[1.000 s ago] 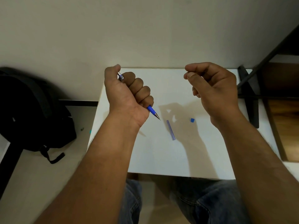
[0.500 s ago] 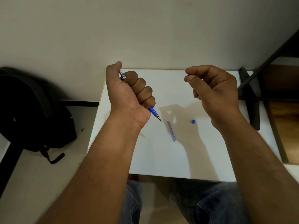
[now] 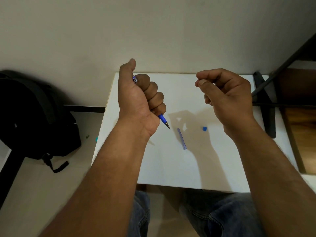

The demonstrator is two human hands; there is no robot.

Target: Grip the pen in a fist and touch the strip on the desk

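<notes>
My left hand [image 3: 136, 101] grips a blue pen [image 3: 163, 119] in a fist above the left part of the white table [image 3: 171, 166]. The pen's metal tip points down and to the right, and its top end shows by my thumb. My right hand [image 3: 227, 98] hovers over the table's right part with curled fingers, thumb tip pressed against the forefinger; nothing shows between them. On the table between my hands lie a thin translucent blue tube [image 3: 181, 138] and a tiny blue piece [image 3: 204, 128].
A black backpack [image 3: 34, 113] sits on the floor left of the table. A black metal frame [image 3: 265, 106] and a wooden surface [image 3: 301, 134] stand at the right. A plain wall rises behind the table. My knees in jeans [image 3: 222, 216] are under the near edge.
Both hands have sunk slightly in the view; their grips look the same. The tube and the small piece have not moved on the table.
</notes>
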